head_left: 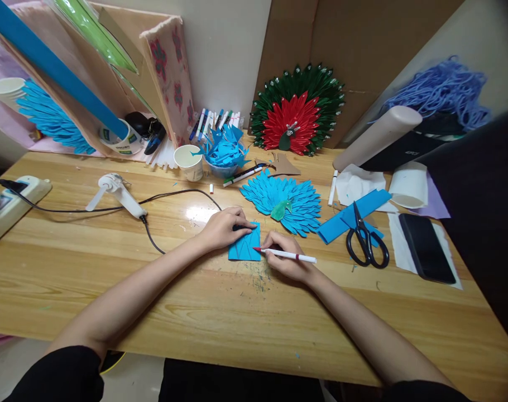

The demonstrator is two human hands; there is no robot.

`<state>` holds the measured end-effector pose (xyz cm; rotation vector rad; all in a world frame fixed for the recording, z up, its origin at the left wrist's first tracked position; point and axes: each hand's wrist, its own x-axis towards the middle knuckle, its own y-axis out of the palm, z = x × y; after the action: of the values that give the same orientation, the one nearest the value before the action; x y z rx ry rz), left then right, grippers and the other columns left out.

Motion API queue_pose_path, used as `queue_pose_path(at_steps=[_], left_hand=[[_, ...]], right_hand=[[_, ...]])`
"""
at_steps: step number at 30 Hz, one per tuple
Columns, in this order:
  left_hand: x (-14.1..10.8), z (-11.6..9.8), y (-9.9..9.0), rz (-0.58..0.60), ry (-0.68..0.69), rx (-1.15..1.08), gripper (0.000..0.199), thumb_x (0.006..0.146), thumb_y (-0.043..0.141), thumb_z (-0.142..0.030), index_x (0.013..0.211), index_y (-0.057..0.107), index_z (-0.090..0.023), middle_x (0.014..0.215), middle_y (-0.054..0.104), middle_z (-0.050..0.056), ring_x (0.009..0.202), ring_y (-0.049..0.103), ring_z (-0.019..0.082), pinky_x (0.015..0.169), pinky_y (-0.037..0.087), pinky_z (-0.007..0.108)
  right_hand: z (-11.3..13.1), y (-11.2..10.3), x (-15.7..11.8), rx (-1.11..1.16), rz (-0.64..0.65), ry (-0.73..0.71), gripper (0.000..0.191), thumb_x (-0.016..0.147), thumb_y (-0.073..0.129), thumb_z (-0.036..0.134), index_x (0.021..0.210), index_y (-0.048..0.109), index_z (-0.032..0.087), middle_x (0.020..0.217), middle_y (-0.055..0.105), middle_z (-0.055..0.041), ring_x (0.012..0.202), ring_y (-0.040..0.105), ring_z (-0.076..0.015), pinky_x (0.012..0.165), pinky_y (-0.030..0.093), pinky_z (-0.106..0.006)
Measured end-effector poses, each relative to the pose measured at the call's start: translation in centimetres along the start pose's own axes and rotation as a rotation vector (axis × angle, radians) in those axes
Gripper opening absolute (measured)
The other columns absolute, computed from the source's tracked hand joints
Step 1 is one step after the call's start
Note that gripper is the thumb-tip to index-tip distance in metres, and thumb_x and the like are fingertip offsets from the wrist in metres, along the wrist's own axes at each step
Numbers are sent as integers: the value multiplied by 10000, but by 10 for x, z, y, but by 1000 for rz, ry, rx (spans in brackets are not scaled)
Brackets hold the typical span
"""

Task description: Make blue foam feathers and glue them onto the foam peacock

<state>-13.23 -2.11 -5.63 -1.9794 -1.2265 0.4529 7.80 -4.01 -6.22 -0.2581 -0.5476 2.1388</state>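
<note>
A small blue foam or paper sheet with drawn zigzag lines lies on the table. My left hand is at its upper left, thumb laid over the sheet and the other fingers curled, holding it down. In my right hand is a white marker with a red tip, the fingers closed around it. The marker's tip meets the sheet's right part. Just beyond my hands lies a fan of blue petal-like pieces with a green bird-shaped piece at its centre.
Black-handled scissors rest by folded blue strips and a phone on the right. A corded glue gun lies left. Behind are a paper cup, a tub of blue scraps and a red-green fan.
</note>
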Motion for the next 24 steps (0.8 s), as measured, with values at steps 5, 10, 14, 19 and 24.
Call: queue_pose_path(at_steps=[5, 10, 14, 19, 24], left_hand=[[1, 0, -2, -19, -10, -93, 215, 806, 539, -296, 971, 652, -218, 835, 576, 27, 798, 534, 140, 696, 414, 257], [0, 0, -15, -257, -113, -19, 210, 859, 438, -264, 953, 613, -198, 902, 568, 42, 840, 530, 148, 735, 419, 274], [-3, 8, -24, -530, -303, 314, 194, 810, 512, -276, 972, 553, -178, 930, 530, 76, 892, 497, 213, 739, 405, 324], [-1, 26, -27, -580, -497, 526, 247, 782, 546, -327, 933, 505, -137, 902, 529, 96, 861, 492, 235, 723, 395, 341], [2, 35, -28, -524, -492, 390, 160, 844, 440, -255, 884, 531, -129, 848, 559, 97, 808, 515, 211, 702, 400, 319]], right_hand=[[-10, 0, -2, 233, -234, 24, 123, 760, 490, 223, 650, 440, 203, 566, 434, 38, 496, 402, -110, 473, 307, -236], [-9, -2, 2, 391, -424, 85, 155, 819, 481, 321, 719, 439, 210, 553, 423, 49, 472, 384, -104, 447, 292, -222], [-5, -3, 6, 373, -439, 97, 185, 830, 478, 350, 717, 437, 210, 545, 417, 47, 474, 387, -109, 442, 283, -225], [-7, 1, 4, 364, -412, 59, 180, 839, 471, 352, 738, 457, 204, 564, 427, 41, 508, 407, -114, 469, 304, -224], [-3, 2, 2, 363, -355, 12, 124, 830, 498, 321, 810, 512, 199, 669, 507, 13, 621, 474, -128, 553, 362, -226]])
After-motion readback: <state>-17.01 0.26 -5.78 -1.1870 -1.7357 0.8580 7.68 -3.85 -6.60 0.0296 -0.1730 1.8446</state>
